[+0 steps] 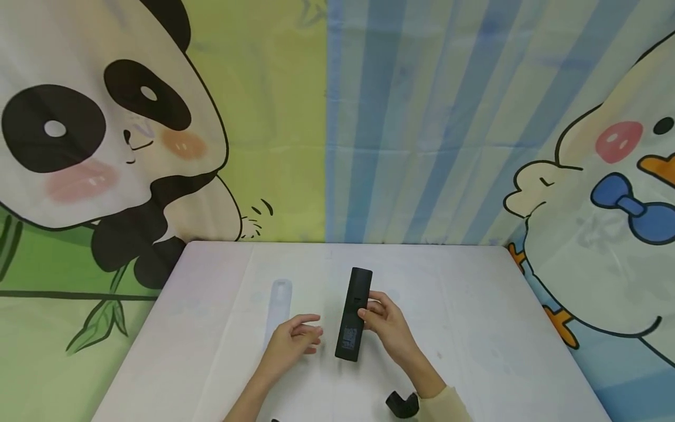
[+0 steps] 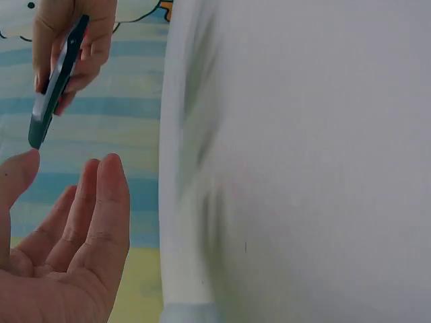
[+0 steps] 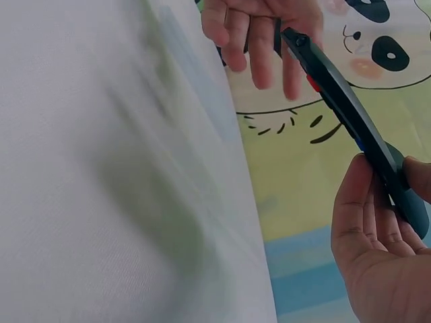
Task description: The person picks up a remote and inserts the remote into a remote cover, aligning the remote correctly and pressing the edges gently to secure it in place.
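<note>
A slim black remote control point(image 1: 354, 313) is held above the white table, its back with a printed label turned up in the head view. My right hand point(image 1: 389, 328) pinches it by its right edge, between thumb and fingers. Red and blue buttons show along the far face of the remote control point(image 3: 350, 111) in the right wrist view. To its left, my left hand point(image 1: 292, 343) is empty, fingers loosely bent and apart from the remote. Beyond that hand lies a long translucent bluish sleeve-like piece point(image 1: 279, 302), its lower end hidden by the hand.
The white table point(image 1: 474, 305) reaches back to a curtain with a panda point(image 1: 126, 117) and a duck point(image 1: 596, 264) printed on it. A small black curved piece point(image 1: 403, 405) is beside my right sleeve.
</note>
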A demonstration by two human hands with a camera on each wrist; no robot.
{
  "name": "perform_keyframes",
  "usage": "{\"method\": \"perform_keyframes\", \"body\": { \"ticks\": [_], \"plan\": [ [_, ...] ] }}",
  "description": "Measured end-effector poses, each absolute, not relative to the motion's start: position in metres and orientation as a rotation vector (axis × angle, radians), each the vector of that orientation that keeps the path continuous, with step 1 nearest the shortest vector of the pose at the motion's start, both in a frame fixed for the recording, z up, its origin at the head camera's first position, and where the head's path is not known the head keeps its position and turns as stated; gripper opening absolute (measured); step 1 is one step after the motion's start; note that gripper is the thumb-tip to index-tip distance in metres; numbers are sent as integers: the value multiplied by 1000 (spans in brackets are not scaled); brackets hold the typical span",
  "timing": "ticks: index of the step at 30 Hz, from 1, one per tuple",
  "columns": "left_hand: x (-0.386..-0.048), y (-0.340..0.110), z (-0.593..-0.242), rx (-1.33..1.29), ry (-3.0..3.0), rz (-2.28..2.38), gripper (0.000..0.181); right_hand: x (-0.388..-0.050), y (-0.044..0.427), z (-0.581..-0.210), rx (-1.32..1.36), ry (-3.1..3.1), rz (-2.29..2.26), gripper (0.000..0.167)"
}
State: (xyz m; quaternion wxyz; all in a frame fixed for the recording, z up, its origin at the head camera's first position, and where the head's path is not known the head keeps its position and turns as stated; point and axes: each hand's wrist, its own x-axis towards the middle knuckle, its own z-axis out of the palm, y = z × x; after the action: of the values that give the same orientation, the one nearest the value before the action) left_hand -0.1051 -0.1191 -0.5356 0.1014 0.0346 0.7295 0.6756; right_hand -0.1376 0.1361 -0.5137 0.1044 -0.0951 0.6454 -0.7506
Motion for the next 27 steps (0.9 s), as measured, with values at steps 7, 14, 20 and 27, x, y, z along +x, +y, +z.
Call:
{"method": "perform_keyframes", "body": {
  "ticks": [7,14,20,27],
  "plan": [
    [-114,-157,-537,-65,2423,1909,39,-148,128,-516,-249,1904,-2217,48],
    [-118,-180,-537,-117,2731,1704,37,-165,112,-518,-248,1906,-2209,48],
    [-121,-189,-544,-74,2917,1541,42,-184,93,-519,-270,1874,-2236,46],
    [-125,-197,-551,-159,2878,1455,47,-210,66,-519,-219,1863,-2268,44]
  ]
}}
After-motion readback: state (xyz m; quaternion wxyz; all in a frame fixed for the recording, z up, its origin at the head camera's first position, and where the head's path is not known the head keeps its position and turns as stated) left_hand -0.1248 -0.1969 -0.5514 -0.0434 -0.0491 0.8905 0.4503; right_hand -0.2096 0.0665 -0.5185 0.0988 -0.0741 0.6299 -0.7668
